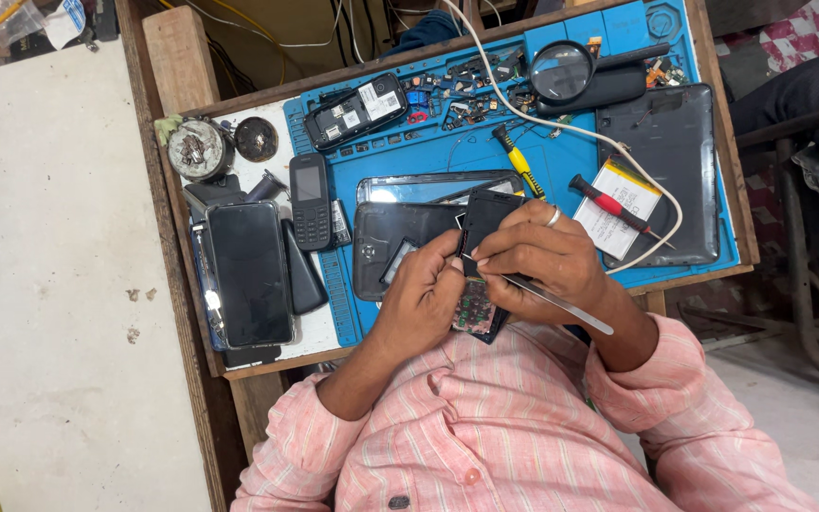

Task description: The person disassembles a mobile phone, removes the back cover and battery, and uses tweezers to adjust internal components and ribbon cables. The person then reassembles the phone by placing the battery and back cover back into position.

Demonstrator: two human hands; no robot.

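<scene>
Holding a small opened phone [482, 261] over the near edge of the blue mat [561, 161], I clamp it in my left hand [424, 296]; my right hand [547, 258] pinches metal tweezers [561, 303] against it, hands touching. A yellow screwdriver [519, 162] lies just beyond.

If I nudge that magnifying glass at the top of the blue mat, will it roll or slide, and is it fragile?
The magnifying glass lies flat with its dark handle out to the side, so it would probably slide or pivot, not roll. Its lens looks like glass or clear plastic, so it may scratch on the small loose parts beside it. The blue mat looks rubbery and would likely slow it.
</scene>
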